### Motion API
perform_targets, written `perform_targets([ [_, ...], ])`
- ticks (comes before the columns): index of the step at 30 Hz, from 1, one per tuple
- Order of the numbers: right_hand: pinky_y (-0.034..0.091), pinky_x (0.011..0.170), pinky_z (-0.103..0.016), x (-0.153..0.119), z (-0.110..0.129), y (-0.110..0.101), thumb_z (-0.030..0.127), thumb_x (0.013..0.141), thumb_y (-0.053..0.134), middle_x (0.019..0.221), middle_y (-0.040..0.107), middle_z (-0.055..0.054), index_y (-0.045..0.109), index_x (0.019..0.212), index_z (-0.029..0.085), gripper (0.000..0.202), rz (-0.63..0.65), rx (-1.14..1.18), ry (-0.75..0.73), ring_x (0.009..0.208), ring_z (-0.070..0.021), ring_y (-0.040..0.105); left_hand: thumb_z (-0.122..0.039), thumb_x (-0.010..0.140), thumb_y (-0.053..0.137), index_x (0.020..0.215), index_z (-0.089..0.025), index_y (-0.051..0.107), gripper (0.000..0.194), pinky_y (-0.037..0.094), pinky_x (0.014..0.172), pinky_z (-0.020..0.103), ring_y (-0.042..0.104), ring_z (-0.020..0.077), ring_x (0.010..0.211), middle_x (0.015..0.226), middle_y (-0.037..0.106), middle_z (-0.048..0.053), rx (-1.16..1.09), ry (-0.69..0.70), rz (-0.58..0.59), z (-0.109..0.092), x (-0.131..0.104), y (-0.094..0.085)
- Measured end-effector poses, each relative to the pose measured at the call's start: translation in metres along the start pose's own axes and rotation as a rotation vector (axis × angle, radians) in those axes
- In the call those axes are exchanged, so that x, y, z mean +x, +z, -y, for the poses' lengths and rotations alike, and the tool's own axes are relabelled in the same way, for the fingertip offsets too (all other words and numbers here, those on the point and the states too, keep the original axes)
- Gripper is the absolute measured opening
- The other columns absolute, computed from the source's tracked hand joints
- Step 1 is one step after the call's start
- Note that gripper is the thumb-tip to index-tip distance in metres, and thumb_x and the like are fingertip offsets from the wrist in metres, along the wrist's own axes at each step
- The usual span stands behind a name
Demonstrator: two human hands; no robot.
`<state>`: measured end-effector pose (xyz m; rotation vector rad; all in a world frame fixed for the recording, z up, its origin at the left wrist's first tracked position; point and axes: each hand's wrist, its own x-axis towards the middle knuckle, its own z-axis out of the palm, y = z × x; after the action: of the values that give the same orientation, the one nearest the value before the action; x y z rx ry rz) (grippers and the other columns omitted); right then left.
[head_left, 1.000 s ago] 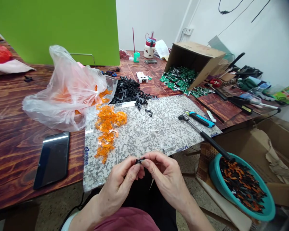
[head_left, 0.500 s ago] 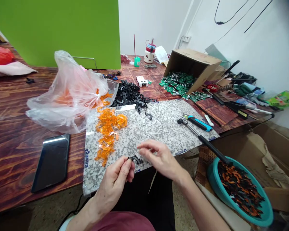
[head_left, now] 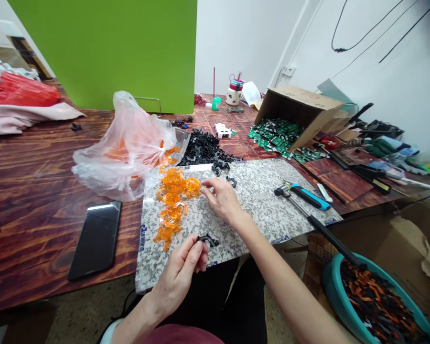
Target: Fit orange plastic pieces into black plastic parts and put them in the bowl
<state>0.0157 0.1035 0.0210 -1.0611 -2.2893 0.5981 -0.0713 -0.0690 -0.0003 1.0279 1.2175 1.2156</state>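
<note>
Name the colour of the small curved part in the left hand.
Black; the part shows best in the head view.

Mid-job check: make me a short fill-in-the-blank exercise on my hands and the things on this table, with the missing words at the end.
The left hand grips a small curved part whose colour is ____.
The right hand is nearest to the pile of ____ pieces.
Green circuit boards spill from an open cardboard ____.
The phone lies to the ____ of the speckled sheet.

Missing words: black; orange; box; left.
</note>
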Motion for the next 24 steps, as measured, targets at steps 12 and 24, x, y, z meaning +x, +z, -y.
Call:
perform_targets([
  [12,0.044,0.065,-0.024,-0.015,-0.003,0.002,0.015,0.083,0.054,0.070,0.066,0.000,0.064,0.081,0.019,0.010,0.056,0.029,0.100,0.062,-0.0133,0.059,-0.041,0.094,0.045,0.087,-0.018,0.057,0.027,0.043,0.060,0.022,0.053,0.0099,0.063,0.073,0.058,-0.002,-0.078,-0.012,-0.002,0.004,-0.001,-0.001],
  [24,0.044,0.071,-0.029,-0.003,0.015,0.021,0.028,0.082,0.063,0.078,0.068,-0.006,0.069,0.076,0.017,0.013,0.022,0.087,0.184,0.073,-0.0172,0.060,-0.045,0.091,0.049,0.086,-0.016,0.060,0.031,0.042,0.057,0.022,0.052,0.0097,0.059,0.069,0.057,-0.002,-0.085,-0.006,-0.036,0.002,0.001,0.001],
])
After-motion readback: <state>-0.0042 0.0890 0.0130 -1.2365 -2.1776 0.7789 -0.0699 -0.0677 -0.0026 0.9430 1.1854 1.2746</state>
